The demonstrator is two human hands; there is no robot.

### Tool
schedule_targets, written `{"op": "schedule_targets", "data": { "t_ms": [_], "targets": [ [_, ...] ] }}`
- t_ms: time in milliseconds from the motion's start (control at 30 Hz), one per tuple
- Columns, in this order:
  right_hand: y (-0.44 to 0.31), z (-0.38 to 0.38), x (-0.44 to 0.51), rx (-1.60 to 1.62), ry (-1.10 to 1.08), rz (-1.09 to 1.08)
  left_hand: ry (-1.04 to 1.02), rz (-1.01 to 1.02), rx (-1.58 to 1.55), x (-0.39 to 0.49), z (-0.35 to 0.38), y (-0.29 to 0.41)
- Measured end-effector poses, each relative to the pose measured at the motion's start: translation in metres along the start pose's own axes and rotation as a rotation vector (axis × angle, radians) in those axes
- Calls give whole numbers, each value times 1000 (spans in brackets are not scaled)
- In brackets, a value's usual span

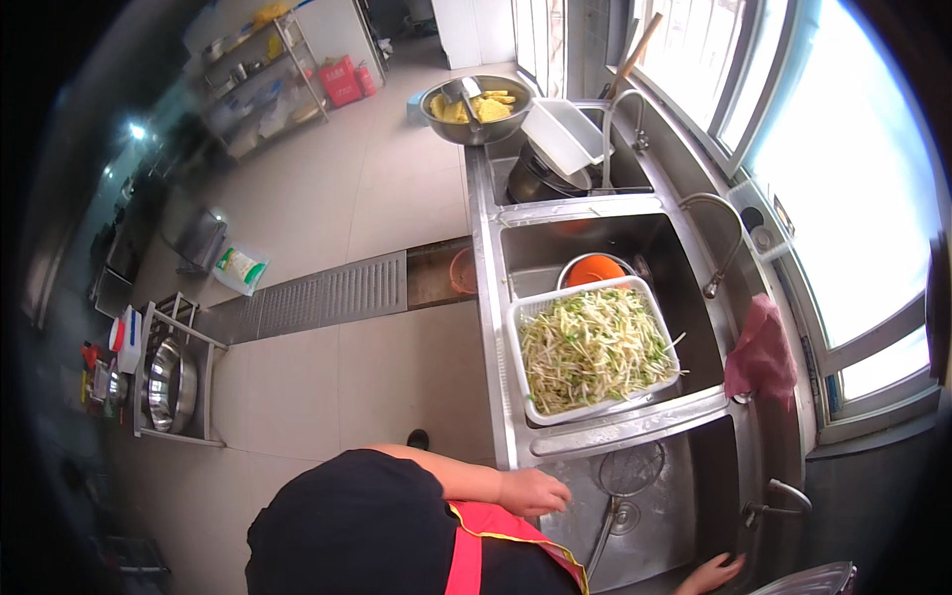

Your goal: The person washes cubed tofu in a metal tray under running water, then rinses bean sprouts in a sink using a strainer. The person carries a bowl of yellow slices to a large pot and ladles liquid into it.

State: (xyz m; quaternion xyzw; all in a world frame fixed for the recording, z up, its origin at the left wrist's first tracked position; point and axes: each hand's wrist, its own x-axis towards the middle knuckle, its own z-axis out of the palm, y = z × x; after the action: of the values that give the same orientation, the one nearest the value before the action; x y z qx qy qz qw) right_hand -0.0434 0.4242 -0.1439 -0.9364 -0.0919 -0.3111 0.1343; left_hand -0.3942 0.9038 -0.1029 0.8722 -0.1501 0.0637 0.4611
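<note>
My left hand (534,491) is over the left edge of the nearest sink basin (662,550), its fingers loosely bent and nothing visible in them. Lower right, my right hand (712,575) reaches past the basin's near end with fingers apart, partly cut off by the picture's edge. Inside this basin lies a round wire-mesh strainer (632,470) with a long handle, close to the drain (625,516). Beyond my left hand, a white plastic basket (522,387) heaped with bean sprouts (599,346) sits across the middle basin.
An orange bowl (595,269) is partly hidden behind the basket. Farther off are a steel bowl (476,135) of yellow food pieces, a white tub (565,137) and a dark pot (539,175). Faucets (725,253) and a pink cloth (760,353) line the right side. A floor drain grate (327,294) lies left.
</note>
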Motion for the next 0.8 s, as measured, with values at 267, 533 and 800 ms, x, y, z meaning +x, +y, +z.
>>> {"op": "schedule_targets", "data": {
  "t_ms": [267, 533, 800],
  "targets": [
    [-130, -127, -212, -393, -94, 12, 633, -490, 193, -223, -160, -18],
    [-492, -159, -185, 276, -289, -132, 1097, -834, -32, -417, -264, -77],
    [-847, -118, -108, 839, -494, -418, 1373, -961, -278, -473, -350, -146]
  ]
}}
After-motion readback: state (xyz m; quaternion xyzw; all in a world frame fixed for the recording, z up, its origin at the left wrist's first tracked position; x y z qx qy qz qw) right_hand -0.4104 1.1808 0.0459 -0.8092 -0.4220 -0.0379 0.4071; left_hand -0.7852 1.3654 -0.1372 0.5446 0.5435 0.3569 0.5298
